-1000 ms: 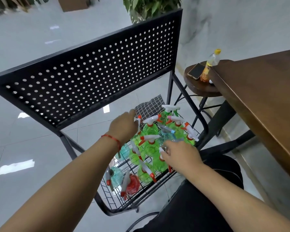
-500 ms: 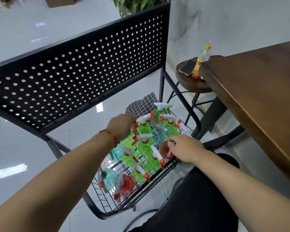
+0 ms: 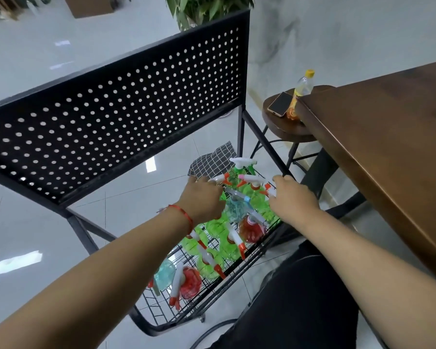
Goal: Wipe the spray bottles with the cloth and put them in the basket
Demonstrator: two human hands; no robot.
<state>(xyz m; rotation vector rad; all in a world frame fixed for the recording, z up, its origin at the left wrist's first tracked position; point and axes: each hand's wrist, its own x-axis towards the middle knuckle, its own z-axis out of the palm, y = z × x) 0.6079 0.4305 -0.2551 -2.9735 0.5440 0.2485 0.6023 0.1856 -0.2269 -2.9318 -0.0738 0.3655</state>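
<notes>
The person's right hand (image 3: pixel 295 197) is off the red spray bottle (image 3: pixel 252 229), where it sat half a second earlier at the near edge of the wire basket (image 3: pixel 227 282). It now reaches over the far right corner, fingers loosely spread against the orange nozzles there and gripping nothing visible. The red bottle stands on its own just inside the near rim, so that one appears delivered and the hand seems to be after another. The left hand (image 3: pixel 204 200), a red cord at its wrist, hovers as before over the white trigger heads near the far edge. Its fingers are hidden behind its back, so whether it grips anything cannot be told.

The basket holds a crowd of spray bottles (image 3: pixel 227 245). Most are green, with a teal one (image 3: pixel 234 210) in the middle and a teal and a red one lying toward the near left corner. The checked cloth (image 3: pixel 213 159) lies bunched at the far corner, in neither hand. Whether the remaining bottles have been wiped cannot be judged.
</notes>
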